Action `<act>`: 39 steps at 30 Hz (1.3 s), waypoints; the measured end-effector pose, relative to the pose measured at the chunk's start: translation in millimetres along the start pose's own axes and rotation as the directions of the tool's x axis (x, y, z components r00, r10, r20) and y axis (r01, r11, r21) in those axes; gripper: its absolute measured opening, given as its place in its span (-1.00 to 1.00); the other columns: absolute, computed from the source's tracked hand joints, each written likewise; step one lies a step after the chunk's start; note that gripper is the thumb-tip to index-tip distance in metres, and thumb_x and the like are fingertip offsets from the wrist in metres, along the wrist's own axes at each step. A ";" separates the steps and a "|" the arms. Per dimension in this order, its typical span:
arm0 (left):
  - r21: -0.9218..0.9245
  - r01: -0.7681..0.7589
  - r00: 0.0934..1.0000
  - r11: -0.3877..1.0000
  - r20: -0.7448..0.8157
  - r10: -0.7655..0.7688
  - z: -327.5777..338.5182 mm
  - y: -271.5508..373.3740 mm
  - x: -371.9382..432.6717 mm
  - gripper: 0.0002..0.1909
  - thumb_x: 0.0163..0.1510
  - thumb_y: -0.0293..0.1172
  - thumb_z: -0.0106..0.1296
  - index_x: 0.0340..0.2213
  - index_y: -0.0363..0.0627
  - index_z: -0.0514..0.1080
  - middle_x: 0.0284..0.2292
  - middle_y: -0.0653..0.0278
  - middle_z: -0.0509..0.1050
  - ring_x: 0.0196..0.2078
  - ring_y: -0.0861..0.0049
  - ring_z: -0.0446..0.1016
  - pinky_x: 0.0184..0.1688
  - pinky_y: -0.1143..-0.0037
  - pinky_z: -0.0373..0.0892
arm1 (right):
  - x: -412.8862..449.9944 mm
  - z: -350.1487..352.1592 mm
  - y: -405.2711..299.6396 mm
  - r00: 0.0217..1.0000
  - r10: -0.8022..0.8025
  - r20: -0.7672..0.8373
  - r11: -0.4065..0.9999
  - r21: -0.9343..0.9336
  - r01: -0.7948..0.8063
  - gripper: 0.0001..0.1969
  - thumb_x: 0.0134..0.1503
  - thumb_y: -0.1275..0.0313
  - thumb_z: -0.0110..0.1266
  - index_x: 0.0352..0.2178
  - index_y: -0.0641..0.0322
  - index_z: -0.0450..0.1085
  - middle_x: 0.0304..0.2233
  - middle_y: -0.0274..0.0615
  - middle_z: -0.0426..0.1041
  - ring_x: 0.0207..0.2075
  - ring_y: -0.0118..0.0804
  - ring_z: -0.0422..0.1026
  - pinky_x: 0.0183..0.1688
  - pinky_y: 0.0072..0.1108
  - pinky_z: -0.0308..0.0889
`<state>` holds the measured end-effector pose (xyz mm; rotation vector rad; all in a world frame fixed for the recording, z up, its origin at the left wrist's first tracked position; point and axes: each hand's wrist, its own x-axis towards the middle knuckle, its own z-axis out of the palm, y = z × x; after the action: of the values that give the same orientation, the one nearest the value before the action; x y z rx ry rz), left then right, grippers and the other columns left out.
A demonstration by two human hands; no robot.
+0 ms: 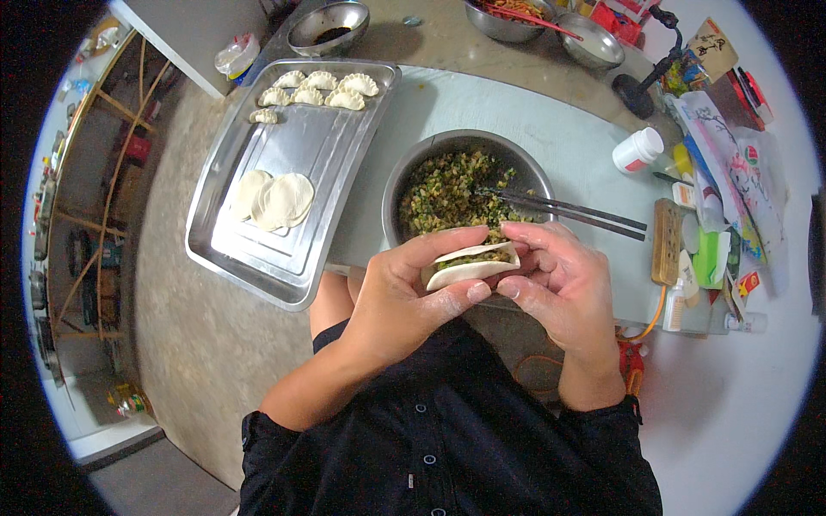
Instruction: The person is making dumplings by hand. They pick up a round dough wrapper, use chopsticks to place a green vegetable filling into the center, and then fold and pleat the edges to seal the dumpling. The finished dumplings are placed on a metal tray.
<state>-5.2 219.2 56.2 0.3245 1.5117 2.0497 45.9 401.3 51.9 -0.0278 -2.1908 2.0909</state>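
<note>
Between both hands, a round dough wrapper (474,277) is folded over a green and brown chopped filling, its upper edges still apart. My left hand (413,284) pinches its left side between thumb and fingers. At the right end, my right hand (561,277) holds the wrapper with floury fingertips. Just beyond the hands stands a steel bowl (395,187) of chopped filling (445,187), with dark chopsticks (581,214) resting in it and over its right rim. To the left, a metal tray (303,258) bears several pleated dumplings (307,95) and a few flat wrappers (284,200).
A steel bowl with dark liquid (329,29) stands behind the tray. At the back right are a bowl with red chopsticks (516,19) and a bowl of white contents (590,42). A white bottle (637,150) and a power strip (664,242) line the table's cluttered right side.
</note>
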 end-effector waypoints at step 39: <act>0.002 -0.034 0.997 0.999 0.074 0.034 -0.5 -6.9 -13.5 -0.53 0.01 -0.61 0.10 -0.02 -0.36 0.27 -0.10 0.17 0.42 -0.07 0.58 0.40 -0.01 0.58 0.34 | -6.5 2.7 -1.2 0.922 -0.386 0.035 0.834 -0.415 0.364 -0.64 -0.16 0.42 0.31 -0.24 0.21 0.50 -0.39 -0.18 0.45 -0.39 -0.32 0.44 -0.34 -0.60 0.37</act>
<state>7.6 212.4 51.4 0.4263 1.4747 2.0386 52.3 398.1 52.5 0.2886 -2.3347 1.3819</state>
